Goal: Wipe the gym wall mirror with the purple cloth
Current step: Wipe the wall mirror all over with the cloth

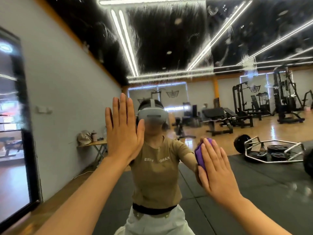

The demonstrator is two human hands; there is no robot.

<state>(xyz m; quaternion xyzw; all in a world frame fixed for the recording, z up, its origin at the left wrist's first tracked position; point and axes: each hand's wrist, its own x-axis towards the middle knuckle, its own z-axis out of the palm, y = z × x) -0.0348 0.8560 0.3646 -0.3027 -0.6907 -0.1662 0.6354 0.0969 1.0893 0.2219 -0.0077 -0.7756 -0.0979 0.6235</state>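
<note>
The left hand point(122, 131) lies flat against the gym wall mirror point(169, 39), palm to the glass, fingers point(124, 107) straight, pointing up and close together, the thumb spread out to the right. It holds nothing; it only presses on the glass, in front of the reflected headset point(152, 115) of the person.

The right hand point(215, 168) sits lower and further right, also palm to the mirror. Its fingers are straight and slightly fanned, pointing up and a little left, and they press the purple cloth point(200, 154) flat against the glass. The cloth is bunched under the palm and fingers; a folded purple edge shows along the left side of the hand and a small part shows near the top, by the fingertips. The fingers are not curled round it, so the cloth is pinned between hand and mirror rather than gripped.

The mirror's upper part carries streaks and smears, plain against the reflected dark ceiling and its light strips point(125, 43). Lower down the glass reflects the person in an olive T-shirt point(155, 168) and light trousers, dark floor mats, a hex bar point(274, 150) with plates lying on the floor to the right, weight benches and machines further back, and a folding table point(94, 144) by the grey wall with a bag on it.
</note>
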